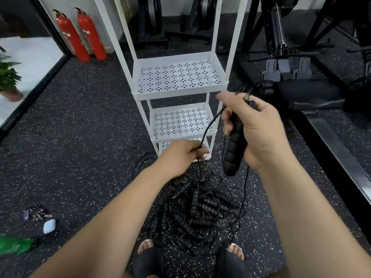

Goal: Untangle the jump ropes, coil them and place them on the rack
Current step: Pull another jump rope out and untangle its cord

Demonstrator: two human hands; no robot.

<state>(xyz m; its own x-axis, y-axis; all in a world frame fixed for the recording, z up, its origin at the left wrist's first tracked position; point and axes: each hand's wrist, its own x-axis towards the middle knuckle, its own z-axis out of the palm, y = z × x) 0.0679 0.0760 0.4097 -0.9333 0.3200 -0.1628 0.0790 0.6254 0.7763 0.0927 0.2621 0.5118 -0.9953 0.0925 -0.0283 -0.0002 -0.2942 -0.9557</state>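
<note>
1. Feet (233, 253), in dark sandals, at the near edge of the tangle.
2. Tangle of jump ropes (196, 213): black ribbed handles and thin cords heaped on the speckled floor (80, 137), just short of the rack's foot.
3. Left hand (180, 157): lower and nearer the tangle; fingers curled, pinching one cord (208, 125).
4. Cord: rises from the heap through the left hand, then arcs up and right to the top of the held handle.
5. Right hand (253, 127): higher; fingers wrapped round a handle (234, 149), long axis near upright, butt end down.
6. Rack (178, 77): white, perforated shelves bare, directly beyond both hands.
7. Fire extinguishers (80, 35): two, red, far left.

Judgement: drawing slack falls to the left hand.
</note>
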